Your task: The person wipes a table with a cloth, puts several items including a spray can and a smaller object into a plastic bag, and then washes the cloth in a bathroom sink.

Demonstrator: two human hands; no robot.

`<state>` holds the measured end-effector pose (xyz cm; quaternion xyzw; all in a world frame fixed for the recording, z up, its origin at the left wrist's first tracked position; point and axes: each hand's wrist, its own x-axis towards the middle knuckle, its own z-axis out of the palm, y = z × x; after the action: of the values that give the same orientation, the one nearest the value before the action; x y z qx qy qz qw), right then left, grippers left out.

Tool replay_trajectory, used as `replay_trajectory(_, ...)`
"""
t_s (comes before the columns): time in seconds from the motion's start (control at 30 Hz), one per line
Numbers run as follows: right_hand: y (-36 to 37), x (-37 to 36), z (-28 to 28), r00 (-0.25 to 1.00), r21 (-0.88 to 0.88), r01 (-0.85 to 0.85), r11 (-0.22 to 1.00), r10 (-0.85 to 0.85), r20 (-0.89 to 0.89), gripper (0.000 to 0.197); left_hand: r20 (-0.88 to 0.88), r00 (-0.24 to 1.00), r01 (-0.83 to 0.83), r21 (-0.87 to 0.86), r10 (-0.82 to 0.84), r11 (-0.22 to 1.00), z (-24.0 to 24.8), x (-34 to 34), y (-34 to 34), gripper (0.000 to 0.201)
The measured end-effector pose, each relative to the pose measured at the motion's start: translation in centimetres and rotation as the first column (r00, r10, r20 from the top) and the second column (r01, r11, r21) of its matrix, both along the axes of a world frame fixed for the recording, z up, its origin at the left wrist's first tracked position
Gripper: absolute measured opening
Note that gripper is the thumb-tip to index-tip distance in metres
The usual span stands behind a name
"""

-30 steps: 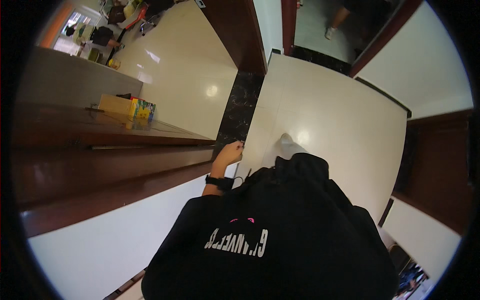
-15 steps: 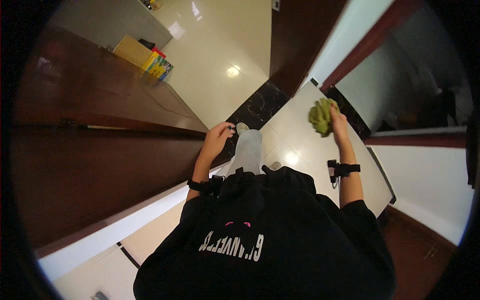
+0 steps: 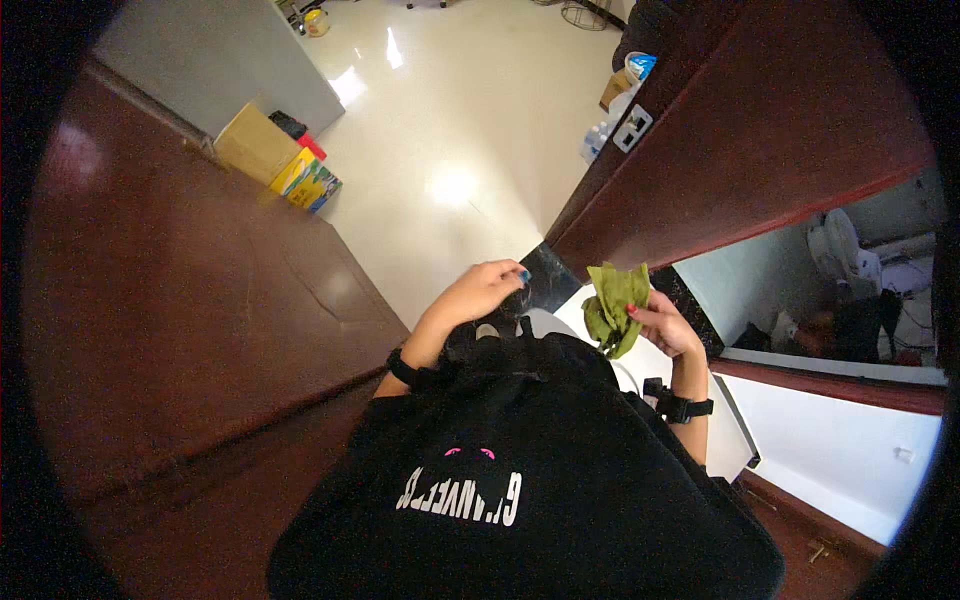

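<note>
My right hand grips a crumpled olive-green cloth between thumb and fingers, to the right of my body. The cloth hangs in loose folds, and its upper edge stands up past the fingers. In front of my body, my left hand is loosely bent, its fingers pointing right; I see nothing in it. A blue colour shows at its fingertips. The left thumb is mostly hidden. Both hands are in the air, with the cloth between them but nearer the right one.
A dark red-brown door with a metal latch plate stands at right. Another brown wooden panel fills the left. A cardboard box and a yellow box sit beyond it. Pale shiny floor stretches ahead past a dark threshold.
My right hand has brought the cloth inward and closer to my body. My left hand has moved right. The view has shifted forward, showing more of the room and the right-hand door's latch.
</note>
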<state>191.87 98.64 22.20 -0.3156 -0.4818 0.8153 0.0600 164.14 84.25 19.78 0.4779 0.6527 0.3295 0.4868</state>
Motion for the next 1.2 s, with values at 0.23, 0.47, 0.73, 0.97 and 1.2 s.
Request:
replay_trajectory(0.23,6.7,-11.0,-0.2,0.952,-0.15,-0.216,0.965,0.174,-0.253,0.074,0.001,0.987,0.161,0.069,-0.161,0.985,1.4,-3.6,10.1,0.037)
replay_trajectory(0.47,15.3,-24.7,-0.1,0.887,-0.25,-0.334,0.909,0.213,-0.409,0.054,-0.089,0.98,-0.176,0.046,0.179,0.983,3.3,-13.1,16.4,0.03)
replay_trajectory(0.73,20.8,-35.3,0.2,0.857,0.108,-0.48,0.87,0.492,-0.155,0.04,-0.017,0.95,-0.308,0.123,0.312,0.943,3.3,-24.4,17.4,0.031)
replay_trajectory(0.97,26.2,-43.0,-1.5,0.926,0.016,-0.335,0.942,0.333,-0.18,0.032,0.546,0.672,-0.574,-0.042,0.5,0.818,4.0,-34.4,21.7,0.037)
replay_trajectory(1.2,31.9,-51.6,-1.7,0.996,0.092,-0.037,0.995,0.044,-0.074,0.032,0.412,0.88,-0.219,-0.086,0.235,0.972,4.1,-45.5,33.3,0.032)
